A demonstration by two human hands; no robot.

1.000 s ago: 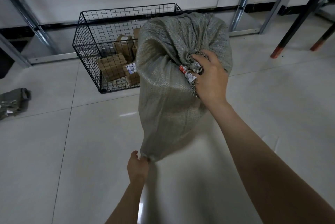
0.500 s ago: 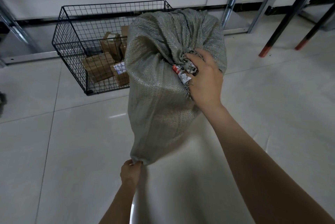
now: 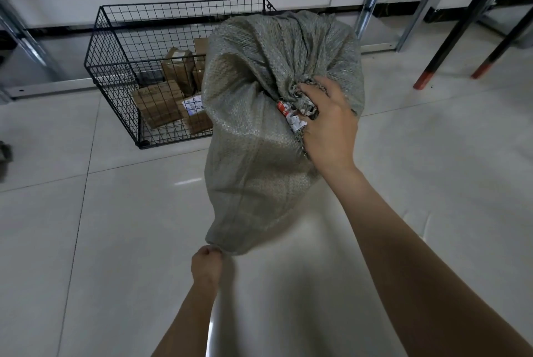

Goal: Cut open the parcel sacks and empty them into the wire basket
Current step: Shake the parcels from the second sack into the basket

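Between the two hands, a bulging grey woven plastic sack (image 3: pixel 259 140) hangs clear of the pale tiled floor (image 3: pixel 432 169): the right hand (image 3: pixel 328 125) curls its fingers round the gathered, frayed neck, beside a crumpled red-and-white label too creased to read, while the left hand (image 3: pixel 206 265), lower and nearer the body, pinches the bottom corner, fingertips out of sight. Beyond the left hand stands the black wire basket (image 3: pixel 115 47) with brown cardboard parcels (image 3: pixel 157 104) inside, its right end hidden behind the sack, so whether the two touch cannot be told. The sack's contents are hidden, and a dark crumpled thing (image 3: pixel 4 154) far left of the left hand is cut off by the frame edge.
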